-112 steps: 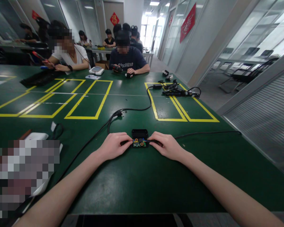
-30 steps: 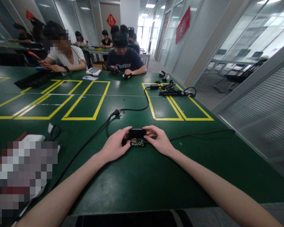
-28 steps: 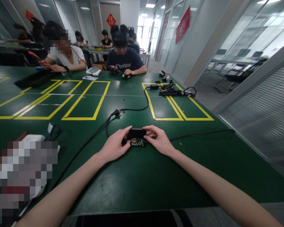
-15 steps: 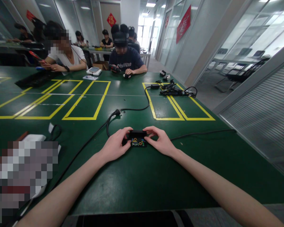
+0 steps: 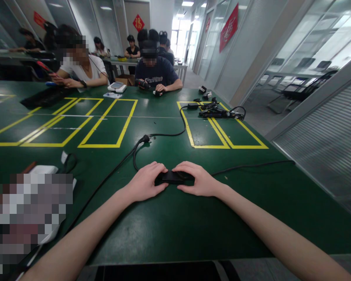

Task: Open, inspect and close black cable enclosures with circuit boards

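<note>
A black power adapter (image 5: 175, 177) lies on the green table in front of me, its cover lying over the circuit board, which is now out of sight. My left hand (image 5: 148, 180) grips its left end, thumb on the near side and fingers on the far edge. Around the right end curls my right hand (image 5: 197, 179), fingers over the top and thumb low at the near side. Black cords run away from both ends of the adapter. One leads toward a black plug (image 5: 145, 138) beyond my left hand.
Yellow tape outlines (image 5: 99, 146) mark the table. More black adapters and cables (image 5: 219, 111) lie at the far right. A blurred-out item (image 5: 32, 214) sits at the left edge. Across the table, a person in a dark shirt (image 5: 158, 74) holds a power driver; another wears white (image 5: 84, 72).
The adapter's cover has come down over the circuit board. Both hands have shifted from holding the raised cover to clasping the adapter's ends.
</note>
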Tool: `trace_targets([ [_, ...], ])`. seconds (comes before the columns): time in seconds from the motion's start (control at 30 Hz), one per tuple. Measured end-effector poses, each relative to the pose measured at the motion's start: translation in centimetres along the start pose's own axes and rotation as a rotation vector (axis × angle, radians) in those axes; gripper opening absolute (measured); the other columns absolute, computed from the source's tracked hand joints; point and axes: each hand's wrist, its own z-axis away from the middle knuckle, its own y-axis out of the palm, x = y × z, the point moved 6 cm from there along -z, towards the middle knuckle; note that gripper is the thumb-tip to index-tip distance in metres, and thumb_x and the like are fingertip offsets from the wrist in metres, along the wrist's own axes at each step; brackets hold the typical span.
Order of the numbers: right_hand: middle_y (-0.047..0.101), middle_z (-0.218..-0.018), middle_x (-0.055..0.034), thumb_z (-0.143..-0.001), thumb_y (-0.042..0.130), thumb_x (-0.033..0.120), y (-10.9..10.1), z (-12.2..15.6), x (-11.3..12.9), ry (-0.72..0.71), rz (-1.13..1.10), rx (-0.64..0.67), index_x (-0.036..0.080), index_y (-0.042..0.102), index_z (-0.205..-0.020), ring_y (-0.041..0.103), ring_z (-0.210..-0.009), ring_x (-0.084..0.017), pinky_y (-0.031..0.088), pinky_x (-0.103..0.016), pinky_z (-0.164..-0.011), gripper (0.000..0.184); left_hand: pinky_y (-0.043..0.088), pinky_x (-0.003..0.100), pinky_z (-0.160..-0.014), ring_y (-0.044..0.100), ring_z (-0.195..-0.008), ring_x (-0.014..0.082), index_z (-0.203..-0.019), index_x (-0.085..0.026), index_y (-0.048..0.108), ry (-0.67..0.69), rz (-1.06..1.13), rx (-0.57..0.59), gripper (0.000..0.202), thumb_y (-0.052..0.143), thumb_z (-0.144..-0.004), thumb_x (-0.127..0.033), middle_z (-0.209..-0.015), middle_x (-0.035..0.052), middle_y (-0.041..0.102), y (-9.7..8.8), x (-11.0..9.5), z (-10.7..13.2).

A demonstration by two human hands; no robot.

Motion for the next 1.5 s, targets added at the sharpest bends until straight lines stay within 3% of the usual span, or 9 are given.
trace_targets([
  [0.07, 0.072, -0.114, -0.0111, -0.085, 0.077, 0.028, 0.5, 0.0, 0.0, -0.01, 0.092, 0.039, 0.02, 0.063, -0.129, 0.067, -0.099, -0.025, 0.057, -0.041, -0.088, 0.047, 0.053, 0.037, -0.082, 0.065, -0.096, 0.025, -0.102, -0.022, 0.058, -0.009, -0.014, -0.005, 0.021, 0.071, -0.086, -0.025, -0.101, 0.0046, 0.07, -0.1, 0.0, -0.2],
  [0.33, 0.073, -0.111, -0.0138, -0.1, 0.062, 0.038, 1.0, 0.2, 0.1, -0.028, 0.265, 0.097, 0.017, 0.061, -0.132, 0.069, -0.096, -0.025, 0.057, -0.039, -0.084, 0.038, 0.052, 0.035, -0.079, 0.067, -0.089, 0.0257, -0.095, -0.022, 0.052, -0.095, -0.233, 0.057, 0.025, 0.073, -0.081, -0.023, -0.095, 0.0043, 0.069, 0.3, -0.8, -1.2],
  [0.47, 0.073, -0.108, -0.0114, -0.1, 0.063, 0.044, 1.3, 0.2, 0.0, 0.055, 0.242, 0.185, 0.017, 0.061, -0.133, 0.071, -0.094, -0.023, 0.056, -0.035, -0.082, 0.042, 0.052, 0.035, -0.081, 0.071, -0.089, 0.026, -0.102, -0.022, 0.053, -0.048, -0.319, 0.181, 0.023, 0.071, -0.088, -0.024, -0.095, 0.004, 0.071, 0.8, -1.1, -1.5],
  [0.6, 0.074, -0.108, -0.0098, -0.098, 0.066, 0.04, 1.6, 0.1, -0.3, 0.115, 0.246, 0.23, 0.018, 0.063, -0.127, 0.073, -0.095, -0.023, 0.055, -0.032, -0.082, 0.037, 0.052, 0.035, -0.08, 0.073, -0.09, 0.0263, -0.107, -0.021, 0.058, 0.002, -0.313, 0.215, 0.014, 0.065, -0.098, -0.029, -0.1, 0.0054, 0.074, 0.8, -1.1, -1.3],
  [0.77, 0.076, -0.106, -0.0085, -0.101, 0.061, 0.036, 1.7, 0.1, -0.1, 0.14, 0.221, 0.304, 0.019, 0.065, -0.123, 0.074, -0.092, -0.022, 0.053, -0.03, -0.079, 0.028, 0.051, 0.035, -0.076, 0.073, -0.085, 0.026, -0.102, -0.02, 0.063, 0.072, -0.302, 0.264, 0.016, 0.062, -0.101, -0.036, -0.095, 0.0048, 0.075, 1.1, -1.7, -1.0],
  [0.93, 0.077, -0.106, -0.0085, -0.102, 0.06, 0.039, 1.6, 0.2, 0.3, 0.147, 0.214, 0.325, 0.019, 0.066, -0.121, 0.075, -0.092, -0.023, 0.052, -0.03, -0.078, 0.028, 0.049, 0.032, -0.073, 0.072, -0.08, 0.0237, -0.092, -0.021, 0.062, 0.107, -0.277, 0.243, 0.023, 0.059, -0.102, -0.041, -0.086, 0.0031, 0.074, 1.0, -2.1, -0.9],
  [1.1, 0.076, -0.106, -0.0102, -0.102, 0.059, 0.044, 1.6, 0.3, 0.5, 0.124, 0.29, 0.31, 0.018, 0.062, -0.126, 0.074, -0.09, -0.023, 0.051, -0.031, -0.078, 0.035, 0.049, 0.032, -0.074, 0.072, -0.08, 0.0238, -0.095, -0.021, 0.064, 0.093, -0.266, 0.234, 0.023, 0.06, -0.101, -0.042, -0.087, 0.0033, 0.074, 1.1, -1.9, -0.9],
  [1.33, 0.076, -0.095, -0.008, -0.106, 0.054, 0.041, 1.5, 0.5, 1.0, 0.064, 0.338, 0.275, 0.017, 0.063, -0.118, 0.073, -0.079, -0.021, 0.047, -0.03, -0.069, 0.028, 0.049, 0.032, -0.073, 0.071, -0.08, 0.0235, -0.1, -0.02, 0.064, 0.107, -0.227, 0.203, 0.031, 0.059, -0.101, -0.051, -0.088, 0.0036, 0.074, 0.8, -1.7, -0.8],
  [1.5, 0.077, -0.097, -0.0074, -0.104, 0.057, 0.043, 1.5, 0.4, 1.1, 0.057, 0.307, 0.26, 0.018, 0.064, -0.117, 0.074, -0.081, -0.022, 0.048, -0.029, -0.069, 0.029, 0.048, 0.031, -0.073, 0.07, -0.08, 0.0216, -0.092, -0.02, 0.063, 0.142, -0.185, 0.199, 0.03, 0.057, -0.103, -0.047, -0.086, 0.003, 0.073, 0.8, -1.9, -0.7],
])
